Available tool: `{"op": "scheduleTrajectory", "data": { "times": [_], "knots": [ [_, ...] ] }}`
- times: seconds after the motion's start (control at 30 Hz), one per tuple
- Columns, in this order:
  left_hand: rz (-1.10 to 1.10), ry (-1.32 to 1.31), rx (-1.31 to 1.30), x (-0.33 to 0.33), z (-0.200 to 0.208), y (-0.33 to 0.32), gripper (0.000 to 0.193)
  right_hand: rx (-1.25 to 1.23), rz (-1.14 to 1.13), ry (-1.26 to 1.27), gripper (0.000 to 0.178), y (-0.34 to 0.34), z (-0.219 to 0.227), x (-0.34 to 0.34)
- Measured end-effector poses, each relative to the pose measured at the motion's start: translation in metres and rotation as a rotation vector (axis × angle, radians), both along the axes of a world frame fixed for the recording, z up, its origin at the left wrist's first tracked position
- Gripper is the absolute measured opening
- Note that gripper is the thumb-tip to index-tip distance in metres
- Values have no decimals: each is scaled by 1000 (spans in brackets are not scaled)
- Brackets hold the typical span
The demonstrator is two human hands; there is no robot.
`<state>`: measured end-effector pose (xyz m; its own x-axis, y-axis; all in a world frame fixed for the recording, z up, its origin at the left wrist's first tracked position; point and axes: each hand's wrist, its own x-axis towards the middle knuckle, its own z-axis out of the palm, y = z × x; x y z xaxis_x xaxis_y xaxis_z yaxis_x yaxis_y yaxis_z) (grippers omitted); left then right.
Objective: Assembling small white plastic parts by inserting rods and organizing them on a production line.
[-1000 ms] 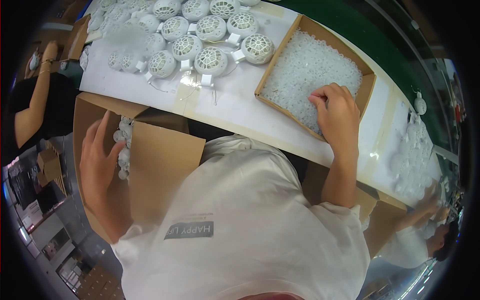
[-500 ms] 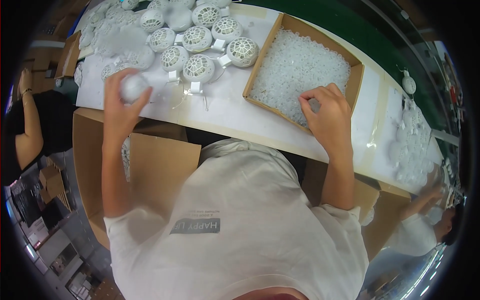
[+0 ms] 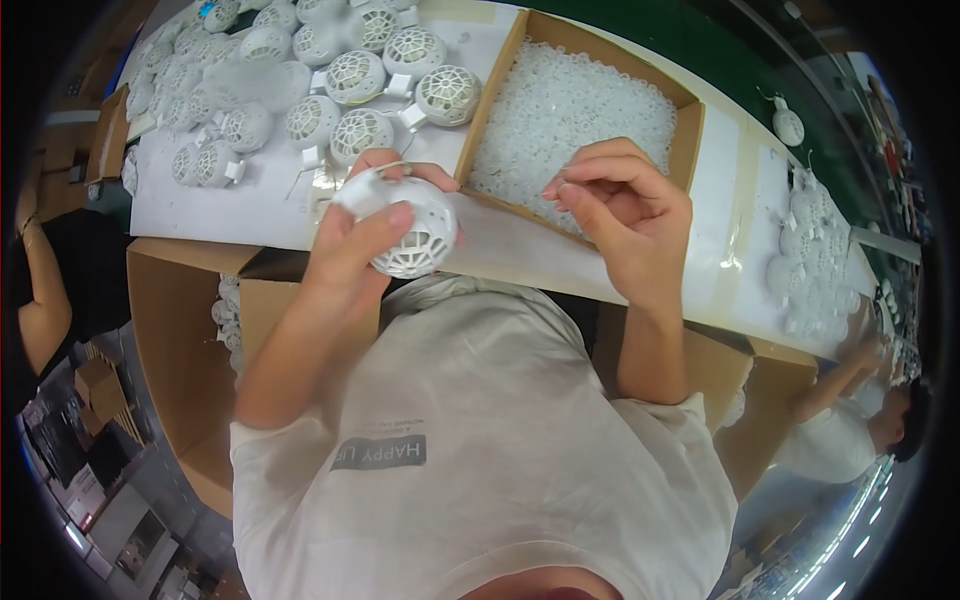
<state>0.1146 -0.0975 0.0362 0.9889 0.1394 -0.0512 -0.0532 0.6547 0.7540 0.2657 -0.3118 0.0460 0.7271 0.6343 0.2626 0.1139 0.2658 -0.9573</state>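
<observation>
My left hand (image 3: 345, 250) grips a round white housing (image 3: 428, 222) with a web-like grille on one side. The thumb presses on its face, and the housing is held up over the table's near edge. To its right, my right hand (image 3: 640, 225) hovers at the near side of a shallow cardboard box (image 3: 688, 145). Its thumb and fingertips are pinched together; anything between them is too small to make out. Small translucent rings (image 3: 570, 115) fill the box. Beyond my left hand lie several similar white housings (image 3: 355, 78), many with a white tab.
The white table (image 3: 735, 200) curves across in front of me. Below its left edge stands an open carton (image 3: 180, 330) with white parts inside. More white housings (image 3: 815, 260) are heaped at the right end. A person's arm (image 3: 45, 290) shows at far left, another person (image 3: 840, 440) at far right.
My left hand has brought the housing from the table's left side toward the middle, its grille now showing. My right hand has drawn slightly back from the rings, fingers pinched.
</observation>
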Motion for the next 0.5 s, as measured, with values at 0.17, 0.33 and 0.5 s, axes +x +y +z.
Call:
{"op": "scheduleTrajectory", "data": {
  "times": [0.17, 0.33, 0.5],
  "knots": [
    [-99, 104, 102, 12, 20, -21, 41, 8, 102, 326, 21, -2, 8, -9],
    [-239, 30, 4, 20, 28, -29, 42, 46, 137, 365, 23, -1, 3, -11],
    [-307, 2, -32, 19, 23, -33, 46, 254, 128, 395, 26, 5, -5, -18]
  ]
}}
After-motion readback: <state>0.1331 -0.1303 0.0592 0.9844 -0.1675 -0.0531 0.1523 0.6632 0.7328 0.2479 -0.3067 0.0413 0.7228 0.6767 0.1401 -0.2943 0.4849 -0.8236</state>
